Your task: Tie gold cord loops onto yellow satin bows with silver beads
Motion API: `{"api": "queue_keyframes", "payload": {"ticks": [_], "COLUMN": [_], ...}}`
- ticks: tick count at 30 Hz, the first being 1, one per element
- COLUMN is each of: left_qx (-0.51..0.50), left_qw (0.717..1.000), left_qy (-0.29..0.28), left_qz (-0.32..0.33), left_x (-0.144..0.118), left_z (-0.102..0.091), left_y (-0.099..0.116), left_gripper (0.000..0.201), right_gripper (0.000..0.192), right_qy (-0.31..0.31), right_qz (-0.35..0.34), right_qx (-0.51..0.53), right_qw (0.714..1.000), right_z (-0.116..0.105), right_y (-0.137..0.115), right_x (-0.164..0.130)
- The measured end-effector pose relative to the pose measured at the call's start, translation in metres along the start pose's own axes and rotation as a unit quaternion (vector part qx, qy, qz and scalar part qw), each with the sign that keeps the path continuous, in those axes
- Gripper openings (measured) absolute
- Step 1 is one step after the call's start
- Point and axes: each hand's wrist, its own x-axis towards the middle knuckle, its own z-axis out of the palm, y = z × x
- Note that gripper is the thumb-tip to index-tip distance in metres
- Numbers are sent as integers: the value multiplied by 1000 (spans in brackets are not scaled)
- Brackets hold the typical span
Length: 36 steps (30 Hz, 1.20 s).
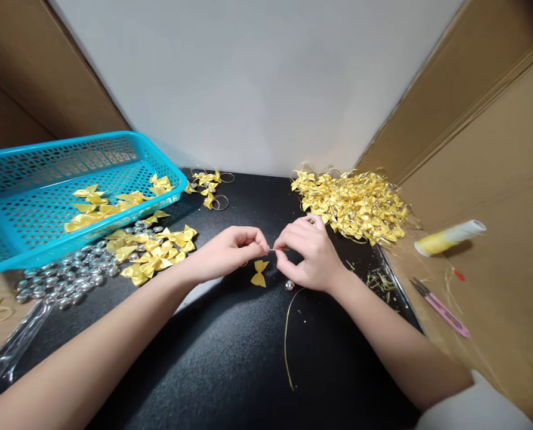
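My left hand [230, 254] and my right hand [310, 252] meet near the middle of the black tabletop, both closed in a pinch. A short stretch of thin gold cord [272, 250] runs between their fingertips. Just below the left fingertips is a yellow ribbon bow [259, 273]; whether it hangs from the cord or lies on the table I cannot tell. A small silver bell [289, 285] sits under the right hand. Another length of gold cord [286, 340] curves down over the table from beneath that hand.
A turquoise basket [159, 156] with yellow bows stands at left, beside loose bows [159, 257] and many silver bells [69, 278]. Looped bows [210, 185] lie behind; a large heap [360, 203] is at right. Pink-handled snips [445, 313] and a yellow-white roll [449, 237] lie far right.
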Motion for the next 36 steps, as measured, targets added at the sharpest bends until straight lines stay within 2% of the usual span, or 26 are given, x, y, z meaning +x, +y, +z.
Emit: {"api": "queue_keyframes", "payload": {"ticks": [5,12,15,19,22,25,29,36], "left_qx": [-17,-21,-21,-19,-23,-32,-39,-46], "left_qw": [1000,999,998,998,998,998,997,997], "left_qy": [5,39,48,58,59,58,56,68], "left_qz": [-3,-18,-20,-15,-13,-16,-19,-10], "left_x": [1,2,1,1,1,1,2,1], "left_z": [0,-2,-2,-1,-1,-1,0,11], "left_y": [-1,-3,-2,-3,-3,-3,-5,-2], "left_gripper": [25,25,24,25,24,23,23,25], "right_gripper": [11,10,3,18,11,16,15,16], "right_qy": [-11,-5,-23,-50,-21,12,32,-18], "right_qz": [7,9,29,52,55,48,50,15], "right_qx": [-9,-6,16,54,62,57,41,14], "right_qw": [1000,1000,999,996,996,997,997,1000], "right_z": [0,-3,-4,1,5,5,0,-19], "right_y": [1,5,4,1,0,1,2,5], "right_x": [1,1,0,-1,-2,-2,0,6]}}
